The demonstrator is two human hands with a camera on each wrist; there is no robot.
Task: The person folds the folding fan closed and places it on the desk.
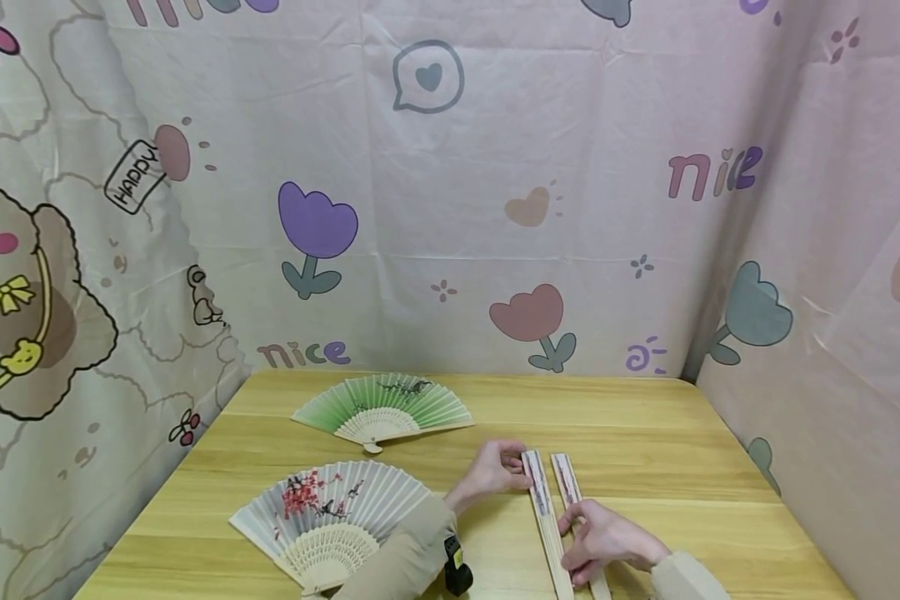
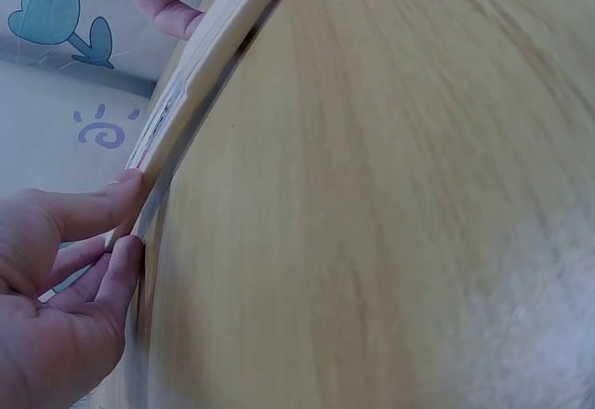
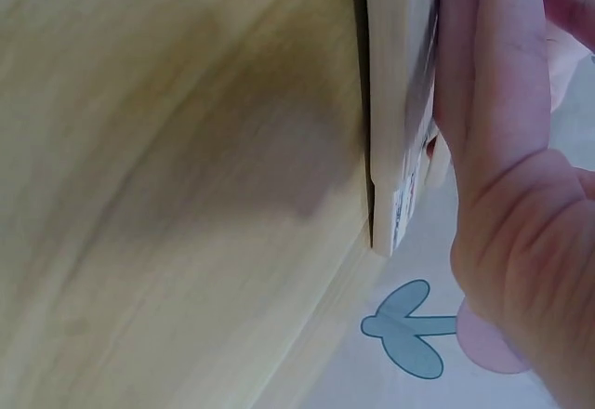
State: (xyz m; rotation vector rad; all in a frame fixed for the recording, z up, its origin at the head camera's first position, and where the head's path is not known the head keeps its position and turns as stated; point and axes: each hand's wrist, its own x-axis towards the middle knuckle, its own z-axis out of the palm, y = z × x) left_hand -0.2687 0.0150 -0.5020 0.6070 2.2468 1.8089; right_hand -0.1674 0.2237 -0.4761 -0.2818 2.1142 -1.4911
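Note:
Two folded fans lie side by side on the table, the left one (image 1: 543,517) slightly apart from the right one (image 1: 566,479); both have pale wooden sticks and printed folds. My left hand (image 1: 495,468) pinches the far end of the left folded fan between thumb and fingers, as the left wrist view shows at that hand (image 2: 65,279). Reaching over the right folded fan, my right hand (image 1: 603,537) has its curled fingers and thumb at the left fan's lower half. Close below that hand (image 3: 502,149), a folded fan (image 3: 395,84) runs lengthwise in the right wrist view.
An open green fan (image 1: 412,404) lies at the back left of the wooden table (image 1: 607,408). In front of it is an open white fan (image 1: 375,492) with red blossoms, partly covered by my left sleeve (image 1: 408,554). Printed cloth (image 1: 450,208) hangs around the table.

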